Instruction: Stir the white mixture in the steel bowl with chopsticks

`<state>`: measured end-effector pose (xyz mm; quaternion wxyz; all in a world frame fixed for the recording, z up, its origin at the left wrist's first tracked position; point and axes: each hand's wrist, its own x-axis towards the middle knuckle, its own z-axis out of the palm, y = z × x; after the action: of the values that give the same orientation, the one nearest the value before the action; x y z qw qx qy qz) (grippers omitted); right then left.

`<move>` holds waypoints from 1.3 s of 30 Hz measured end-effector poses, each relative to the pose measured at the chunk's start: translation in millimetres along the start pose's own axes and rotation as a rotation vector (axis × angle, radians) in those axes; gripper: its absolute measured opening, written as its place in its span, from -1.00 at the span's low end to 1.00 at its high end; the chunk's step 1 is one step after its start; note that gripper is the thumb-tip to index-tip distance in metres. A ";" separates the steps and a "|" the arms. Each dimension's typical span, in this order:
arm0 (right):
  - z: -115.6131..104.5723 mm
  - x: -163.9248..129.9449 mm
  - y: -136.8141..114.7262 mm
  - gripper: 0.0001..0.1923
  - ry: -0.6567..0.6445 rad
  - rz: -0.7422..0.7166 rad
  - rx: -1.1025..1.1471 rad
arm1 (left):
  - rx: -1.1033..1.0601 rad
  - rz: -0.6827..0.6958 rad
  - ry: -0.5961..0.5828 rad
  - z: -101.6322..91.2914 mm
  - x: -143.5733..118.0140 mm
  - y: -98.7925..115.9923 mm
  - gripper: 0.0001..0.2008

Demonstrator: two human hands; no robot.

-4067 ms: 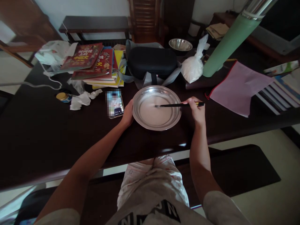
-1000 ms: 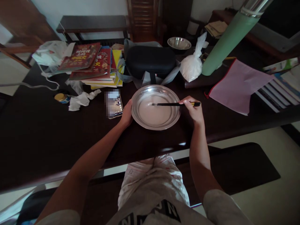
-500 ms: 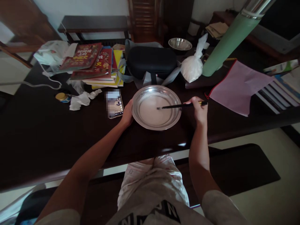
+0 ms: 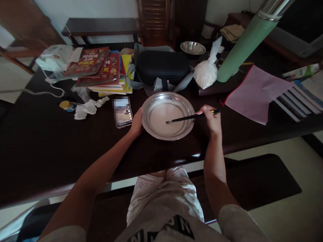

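Note:
A wide metal bowl (image 4: 168, 135) stands on the dark table, holding a smooth off-white liquid (image 4: 164, 114). My left hand (image 4: 137, 121) is closed on the bowl's left rim; part of the fingers is hidden against its side. Black chopsticks with gold near the ends (image 4: 185, 118) are pinched in my right hand (image 4: 211, 119), just off the bowl's right side. They reach over the rim, and their tips, wet with pale stuff, lie at the liquid near the middle of the bowl.
A phone (image 4: 123, 112) lies left of the bowl, near crumpled tissue (image 4: 85, 109) and a small jar (image 4: 67, 106). Behind stand stacked books (image 4: 98, 72), a black case (image 4: 163, 65), a tied bag of white powder (image 4: 206, 74) and a green bottle (image 4: 246, 47). A pink pouch (image 4: 254, 90) lies right.
The chopstick tips have moved slightly left and toward me in the liquid. My right hand has shifted a little left with them. My left hand keeps its place on the bowl.

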<state>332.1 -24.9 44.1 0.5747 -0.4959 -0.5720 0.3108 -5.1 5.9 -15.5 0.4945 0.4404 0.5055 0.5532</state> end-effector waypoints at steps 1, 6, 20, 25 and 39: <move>1.7 0.0 -0.3 -0.43 -0.059 0.003 -0.005 | -0.014 -0.015 -0.005 0.3 -0.6 1.0 -0.48; 4.8 2.5 0.9 -0.44 -0.004 -0.020 -0.009 | -0.057 -0.053 -0.014 2.6 -3.4 6.8 -0.49; -0.7 1.5 4.1 -0.43 0.113 -0.044 -0.031 | 0.014 -0.004 0.008 -1.9 -0.3 2.0 -0.51; 2.2 0.4 0.4 -0.41 -0.040 -0.007 -0.018 | 0.016 0.007 -0.001 -4.0 1.1 -1.2 -0.49; 5.6 0.1 -0.5 -0.43 -0.087 -0.020 -0.031 | 0.027 -0.002 0.002 1.0 -1.8 8.0 -0.56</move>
<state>326.7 -23.7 43.8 0.5445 -0.4851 -0.6063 0.3172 -4.7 4.3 -7.3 0.4885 0.4462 0.5138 0.5462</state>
